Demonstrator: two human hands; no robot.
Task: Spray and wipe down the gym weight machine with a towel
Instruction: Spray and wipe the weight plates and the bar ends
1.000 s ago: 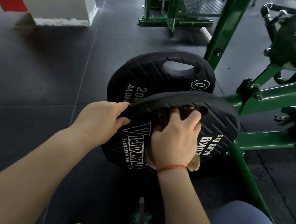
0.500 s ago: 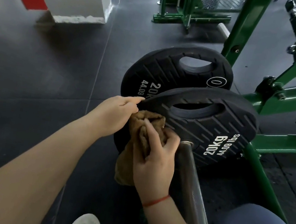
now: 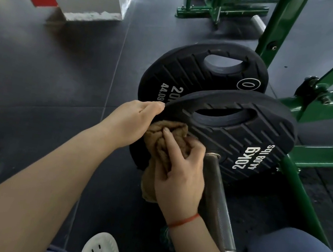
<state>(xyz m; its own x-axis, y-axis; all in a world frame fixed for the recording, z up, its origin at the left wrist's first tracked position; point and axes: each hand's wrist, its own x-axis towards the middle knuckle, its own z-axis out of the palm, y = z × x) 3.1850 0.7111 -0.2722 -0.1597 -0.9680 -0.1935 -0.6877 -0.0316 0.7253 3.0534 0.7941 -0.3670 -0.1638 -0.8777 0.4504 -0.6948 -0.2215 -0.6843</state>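
A crumpled brown towel (image 3: 171, 127) is bunched against the face of the front 20kg weight plate (image 3: 246, 138), just beside the steel sleeve (image 3: 218, 199). It is clutched and pressed there by the right hand (image 3: 182, 174). The plate's rim is gripped by the left hand (image 3: 133, 120), directly above the towel.

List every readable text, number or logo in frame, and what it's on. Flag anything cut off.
"20kg": front plate, white print.
"44.09 lbs": front plate, beside it.
"20": rear plate, rest cut off by front plate.
"44.09": rear plate, rest hidden too.
Oval ring mark: rear plate, no letters legible.
The towel covers part of the front plate's face; nothing readable there.
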